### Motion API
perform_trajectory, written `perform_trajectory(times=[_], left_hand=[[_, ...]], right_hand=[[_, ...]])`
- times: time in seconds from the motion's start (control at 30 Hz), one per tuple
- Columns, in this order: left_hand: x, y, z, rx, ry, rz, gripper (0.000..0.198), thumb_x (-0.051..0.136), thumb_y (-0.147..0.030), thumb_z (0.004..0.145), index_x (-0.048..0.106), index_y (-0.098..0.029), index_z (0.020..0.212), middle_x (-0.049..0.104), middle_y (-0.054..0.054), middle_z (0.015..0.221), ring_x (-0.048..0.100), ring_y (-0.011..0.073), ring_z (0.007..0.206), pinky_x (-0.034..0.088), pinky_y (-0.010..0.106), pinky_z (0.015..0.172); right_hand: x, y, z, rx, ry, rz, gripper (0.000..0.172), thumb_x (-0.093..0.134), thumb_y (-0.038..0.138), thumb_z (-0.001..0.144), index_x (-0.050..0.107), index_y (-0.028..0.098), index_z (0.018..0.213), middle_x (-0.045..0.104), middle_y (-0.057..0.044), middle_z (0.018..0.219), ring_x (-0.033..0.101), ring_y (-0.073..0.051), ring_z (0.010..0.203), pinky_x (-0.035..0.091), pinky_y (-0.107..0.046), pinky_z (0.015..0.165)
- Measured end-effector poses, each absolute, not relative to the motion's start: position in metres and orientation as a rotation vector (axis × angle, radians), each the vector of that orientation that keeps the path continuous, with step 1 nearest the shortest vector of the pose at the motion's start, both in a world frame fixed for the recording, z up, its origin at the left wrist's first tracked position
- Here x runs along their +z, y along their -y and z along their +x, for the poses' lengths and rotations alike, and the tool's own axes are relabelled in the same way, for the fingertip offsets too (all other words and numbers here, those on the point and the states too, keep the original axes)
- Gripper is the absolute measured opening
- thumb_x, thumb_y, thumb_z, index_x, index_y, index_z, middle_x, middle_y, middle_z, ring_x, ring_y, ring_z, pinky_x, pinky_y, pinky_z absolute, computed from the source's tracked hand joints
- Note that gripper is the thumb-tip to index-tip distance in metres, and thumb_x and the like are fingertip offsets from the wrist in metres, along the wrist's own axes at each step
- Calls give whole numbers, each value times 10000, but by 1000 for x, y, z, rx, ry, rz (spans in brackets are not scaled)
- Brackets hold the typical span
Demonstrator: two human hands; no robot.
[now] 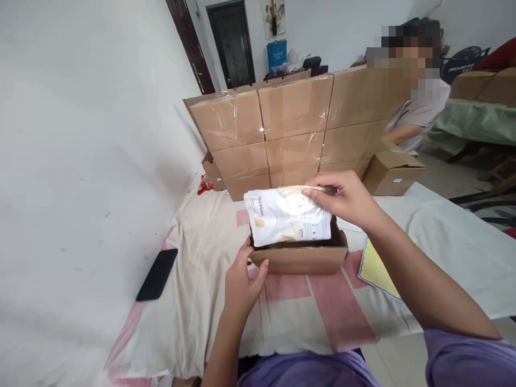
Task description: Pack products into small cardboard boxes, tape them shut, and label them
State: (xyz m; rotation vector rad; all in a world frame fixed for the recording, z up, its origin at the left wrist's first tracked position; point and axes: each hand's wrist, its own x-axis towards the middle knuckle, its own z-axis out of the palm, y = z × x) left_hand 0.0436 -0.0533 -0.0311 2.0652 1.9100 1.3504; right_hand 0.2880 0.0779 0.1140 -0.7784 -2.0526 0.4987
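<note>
Two bare hands work at a cloth-covered counter point(193, 317) in front of me. The right hand point(350, 199) has its fingers pinched on the top edge of a white pouch point(274, 217), thumb nearest the wearer, so the printed face shows. The pouch is at the mouth of an open brown box point(302, 262); I cannot tell whether its far part dips inside. The left hand point(244, 282) grasps the box's near left corner, fingers along the side and thumb by the front, probably to steady it. A phone point(157, 275) lies to the left, out of the way. Stacked cartons point(294, 110) stand behind, seemingly bound by clear wrap.
</note>
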Motion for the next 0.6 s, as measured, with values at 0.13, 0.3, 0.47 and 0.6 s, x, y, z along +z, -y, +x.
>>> perform_trajectory(times=[0.13,0.3,0.47,0.6], left_hand=[[-39,56,38,1380,-1958,2017,243,620,-333,908,552,-226,1115,720,87,1070,694,160,721,579,286,622],[-43,58,50,1399,-1994,2068,250,633,-326,902,570,-222,1121,705,138,1223,729,197,809,584,314,677],[-44,63,67,1451,-2142,2096,250,644,-318,908,572,-213,1123,652,173,1353,752,212,849,560,297,602],[-46,64,68,1474,-2135,2100,248,654,-306,903,577,-208,1117,658,178,1344,754,211,864,564,296,622]], right_hand=[[108,-79,287,411,2126,-768,173,631,306,918,772,209,888,741,-37,847,648,-189,772,429,-294,631],[95,-74,269,303,2503,-959,175,643,211,868,744,220,726,732,-32,741,605,-177,627,329,-302,575],[83,-75,247,61,2906,-1050,273,648,34,712,597,185,490,611,-67,536,536,-181,518,236,-305,547],[75,-87,252,276,2846,-897,283,681,96,740,596,195,488,599,-59,539,541,-174,556,271,-301,555]])
